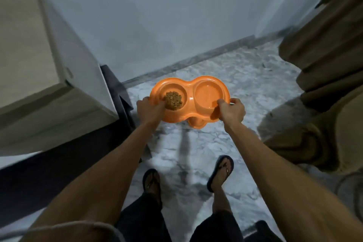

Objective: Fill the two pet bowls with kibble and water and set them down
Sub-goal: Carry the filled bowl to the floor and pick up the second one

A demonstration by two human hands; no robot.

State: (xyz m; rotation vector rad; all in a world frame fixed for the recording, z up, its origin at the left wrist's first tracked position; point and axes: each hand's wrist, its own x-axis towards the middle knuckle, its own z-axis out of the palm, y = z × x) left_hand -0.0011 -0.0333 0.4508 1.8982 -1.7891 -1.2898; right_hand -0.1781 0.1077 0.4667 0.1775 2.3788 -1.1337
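Marble floor (225,76) is stretching under an orange double bowl (189,88). Left hand (150,111) and right hand (231,111) are gripping its ends. Kibble (173,100) is sitting in its left well, water (208,94) in the right.

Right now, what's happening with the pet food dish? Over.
Left hand and right hand each grip an end of the orange plastic double bowl. Kibble left well, water right. Held above marble floor; nothing in the way.

One head-worn wide view looks steeply down over outstretched arms at the floor (225,139).
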